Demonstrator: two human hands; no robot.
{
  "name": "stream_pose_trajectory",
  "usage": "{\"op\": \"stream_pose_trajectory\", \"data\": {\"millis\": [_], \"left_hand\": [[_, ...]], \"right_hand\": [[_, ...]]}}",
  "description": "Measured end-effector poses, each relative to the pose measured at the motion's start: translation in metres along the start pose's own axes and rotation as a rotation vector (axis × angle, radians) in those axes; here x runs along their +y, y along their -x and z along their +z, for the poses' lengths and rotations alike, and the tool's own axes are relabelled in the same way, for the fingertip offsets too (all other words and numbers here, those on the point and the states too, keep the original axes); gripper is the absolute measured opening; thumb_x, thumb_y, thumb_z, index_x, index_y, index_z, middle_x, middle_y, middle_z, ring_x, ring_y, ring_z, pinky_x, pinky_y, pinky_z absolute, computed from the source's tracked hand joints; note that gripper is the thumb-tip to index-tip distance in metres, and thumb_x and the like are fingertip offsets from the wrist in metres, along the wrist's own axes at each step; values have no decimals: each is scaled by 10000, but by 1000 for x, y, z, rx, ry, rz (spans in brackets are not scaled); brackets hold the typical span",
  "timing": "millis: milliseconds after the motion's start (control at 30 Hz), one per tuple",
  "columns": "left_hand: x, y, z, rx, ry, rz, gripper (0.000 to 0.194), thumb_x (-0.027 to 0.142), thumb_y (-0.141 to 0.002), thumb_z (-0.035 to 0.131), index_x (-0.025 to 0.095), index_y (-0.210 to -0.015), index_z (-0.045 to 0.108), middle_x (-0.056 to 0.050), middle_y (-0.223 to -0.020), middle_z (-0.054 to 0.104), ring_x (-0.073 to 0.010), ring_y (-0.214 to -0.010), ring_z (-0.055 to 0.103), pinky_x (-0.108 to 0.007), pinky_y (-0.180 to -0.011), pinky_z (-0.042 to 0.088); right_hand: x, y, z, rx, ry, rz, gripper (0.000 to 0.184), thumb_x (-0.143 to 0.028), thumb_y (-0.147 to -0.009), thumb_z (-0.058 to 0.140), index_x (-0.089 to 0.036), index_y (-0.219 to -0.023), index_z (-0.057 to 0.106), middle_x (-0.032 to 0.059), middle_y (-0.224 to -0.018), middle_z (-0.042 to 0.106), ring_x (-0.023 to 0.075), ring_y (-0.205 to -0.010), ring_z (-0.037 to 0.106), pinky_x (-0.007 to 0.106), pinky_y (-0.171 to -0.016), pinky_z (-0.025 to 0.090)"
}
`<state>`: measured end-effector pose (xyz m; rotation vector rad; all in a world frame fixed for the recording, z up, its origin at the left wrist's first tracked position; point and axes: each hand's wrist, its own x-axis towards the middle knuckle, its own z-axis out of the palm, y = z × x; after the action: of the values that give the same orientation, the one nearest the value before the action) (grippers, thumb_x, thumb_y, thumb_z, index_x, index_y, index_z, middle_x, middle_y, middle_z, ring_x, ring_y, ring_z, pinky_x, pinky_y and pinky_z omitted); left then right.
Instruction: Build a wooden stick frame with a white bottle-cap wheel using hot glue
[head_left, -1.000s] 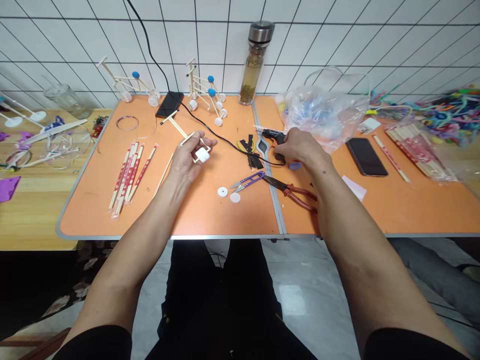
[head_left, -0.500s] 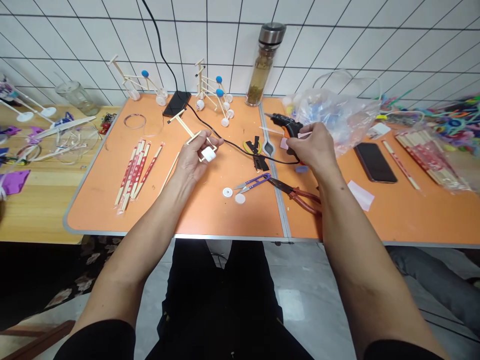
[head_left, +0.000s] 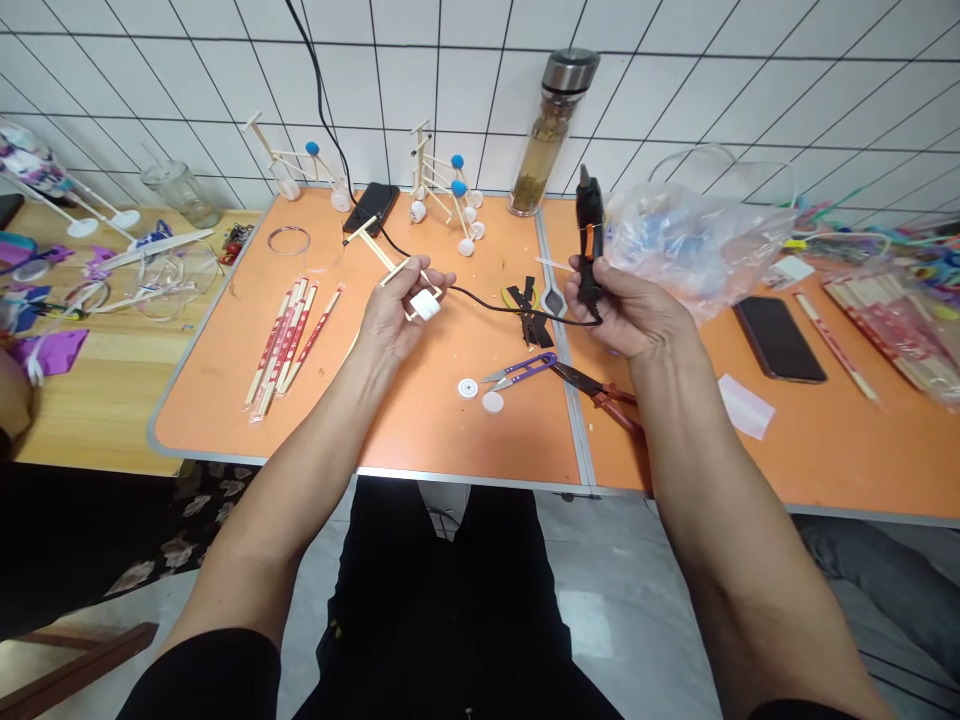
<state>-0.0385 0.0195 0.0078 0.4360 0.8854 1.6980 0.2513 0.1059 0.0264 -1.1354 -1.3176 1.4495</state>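
Note:
My left hand (head_left: 401,308) is closed on a small frame of wooden sticks (head_left: 367,243) with a white wheel (head_left: 425,305) at its near end. In my right hand (head_left: 626,305) is a black hot glue gun (head_left: 590,215) with an orange trigger, its nozzle pointing up. The gun's cord (head_left: 495,307) runs left across the orange table (head_left: 420,430). Between my hands lie black strips (head_left: 534,320), purple thread snips (head_left: 523,370), a white wheel disc (head_left: 467,388) and a plain white disc (head_left: 493,402). Red-handled pliers (head_left: 600,390) lie partly under my right forearm.
Wrapped chopsticks (head_left: 285,345) lie on the left. Stick models with blue knobs (head_left: 457,187), a phone (head_left: 373,208) and a tea bottle (head_left: 551,135) stand or lie along the tiled wall. On the right are a plastic bag (head_left: 690,245), another phone (head_left: 780,338) and packed chopsticks (head_left: 900,330).
My right hand has lifted the glue gun off the table and turned its nozzle from pointing left to pointing up. My left hand keeps hold of the stick frame. The view has shifted slightly.

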Motion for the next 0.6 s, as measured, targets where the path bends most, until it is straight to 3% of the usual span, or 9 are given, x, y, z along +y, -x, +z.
{"op": "stream_pose_trajectory", "data": {"millis": [133,233,333,467,600], "left_hand": [[1,1,1,-8,7,5,212,298,-1100,777,215,-908,743,-3,-759,798,-172,-888,869,-352,-1153,669],[1,2,2,10,-3,-7,218,334,-1077,823,214,-911,748,-8,-764,794,-203,-993,890,-376,-1188,654],[1,3,2,25,6,-17,240,367,-1051,869,206,-915,756,-14,-781,800,-228,-1047,897,-400,-1189,655],[2,3,2,20,45,-35,240,364,-1068,855,204,-921,754,-1,-764,797,-204,-958,890,-381,-1157,672],[3,5,2,20,108,-77,208,288,-1106,792,191,-928,744,12,-746,784,-174,-894,881,-349,-1162,661]], "right_hand": [[-2,7,12,-104,-234,65,192,-182,-832,847,-278,-925,709,16,-1019,737,162,-938,726,276,-790,725],[1,14,24,-125,-244,83,321,-155,-700,928,-257,-912,710,-5,-971,714,115,-780,639,177,-558,565],[5,24,37,-127,-158,74,367,-294,-697,1013,-250,-940,741,-7,-874,664,112,-673,529,191,-411,333],[12,35,48,-131,-131,-72,474,-579,-769,1052,-263,-925,736,4,-933,705,108,-649,428,243,-481,413],[28,40,50,-94,33,-320,531,-793,-940,861,-277,-970,738,7,-823,697,133,-581,452,286,-463,394]]}}
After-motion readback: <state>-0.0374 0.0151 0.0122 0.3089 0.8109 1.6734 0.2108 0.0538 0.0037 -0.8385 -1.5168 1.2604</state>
